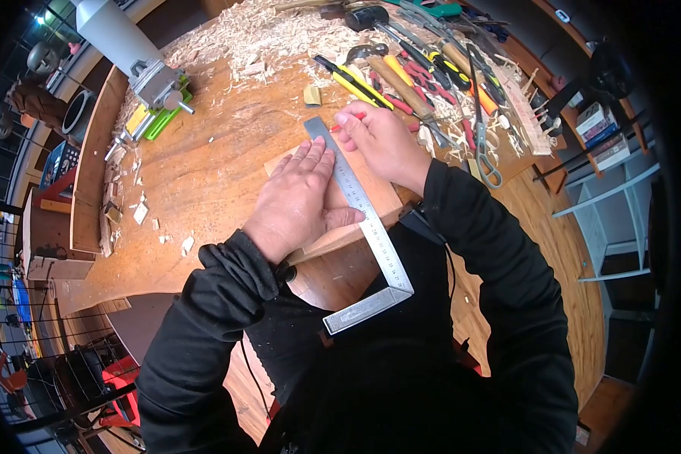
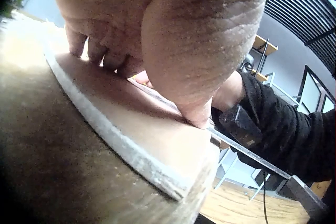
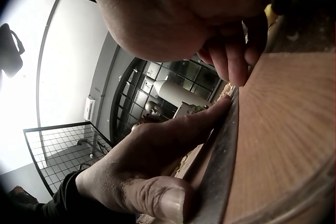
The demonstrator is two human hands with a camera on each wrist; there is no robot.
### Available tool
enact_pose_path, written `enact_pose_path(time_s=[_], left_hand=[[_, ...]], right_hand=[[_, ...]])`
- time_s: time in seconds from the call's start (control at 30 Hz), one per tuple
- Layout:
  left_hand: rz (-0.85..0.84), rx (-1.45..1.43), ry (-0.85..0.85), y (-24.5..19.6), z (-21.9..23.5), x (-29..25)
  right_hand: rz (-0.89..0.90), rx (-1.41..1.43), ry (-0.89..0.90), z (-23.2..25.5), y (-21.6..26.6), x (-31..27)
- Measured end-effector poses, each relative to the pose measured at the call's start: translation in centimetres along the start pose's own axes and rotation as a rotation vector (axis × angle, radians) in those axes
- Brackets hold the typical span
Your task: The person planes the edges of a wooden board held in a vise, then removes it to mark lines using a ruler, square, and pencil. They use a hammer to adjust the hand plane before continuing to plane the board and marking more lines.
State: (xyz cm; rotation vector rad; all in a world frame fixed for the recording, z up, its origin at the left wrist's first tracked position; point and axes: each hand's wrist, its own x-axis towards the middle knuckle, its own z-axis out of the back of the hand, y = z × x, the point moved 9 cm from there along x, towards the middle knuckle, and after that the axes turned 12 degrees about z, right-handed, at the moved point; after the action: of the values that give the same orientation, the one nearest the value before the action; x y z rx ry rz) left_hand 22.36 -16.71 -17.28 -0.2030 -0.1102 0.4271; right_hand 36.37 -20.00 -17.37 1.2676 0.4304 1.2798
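Note:
My left hand [image 1: 295,197] lies with fingers stretched over a flat wooden board [image 1: 382,198], pressing the steel blade of a try square [image 1: 378,238] onto it. In the right wrist view, the left thumb and a finger rest along the blade [image 3: 223,166]. The square's thick metal stock [image 1: 367,310] hangs past the board's near edge, toward my body. My right hand [image 1: 386,144] pinches a slim red pencil [image 1: 348,122] near the blade's far end. In the right wrist view the curled right fingers hide the pencil's tip. The left wrist view shows the board's pale edge [image 2: 121,142].
Wood shavings [image 1: 242,45] cover the back of the bench. Hammers, chisels and yellow-handled tools [image 1: 359,85] lie close beyond the right hand, with scissors [image 1: 488,166] at the right. A small wood block [image 1: 312,95] sits past the blade. A metal clamp device [image 1: 155,91] stands back left.

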Motion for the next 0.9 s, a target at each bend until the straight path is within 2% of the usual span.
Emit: enact_pose_path(time_s=[0.43, 0.6, 0.7, 0.9], left_hand=[[0.016, -0.003, 0.011, -0.1, 0.2, 0.1], [0.005, 0.003, 0.019, -0.1, 0.2, 0.1], [-0.005, 0.011, 0.018, 0.0, 0.0, 0.1], [0.002, 0.01, 0.01, 0.0, 0.1, 0.2]], right_hand=[[0.034, -0.027, -0.002, 0.1, 0.0, 0.0], [0.104, -0.091, 0.008, 0.3, 1.0, -0.5], [0.017, -0.066, 0.012, 0.9, 1.5, -2.1], [-0.005, -0.127, 0.083, 1.9, 4.4, -8.3]])
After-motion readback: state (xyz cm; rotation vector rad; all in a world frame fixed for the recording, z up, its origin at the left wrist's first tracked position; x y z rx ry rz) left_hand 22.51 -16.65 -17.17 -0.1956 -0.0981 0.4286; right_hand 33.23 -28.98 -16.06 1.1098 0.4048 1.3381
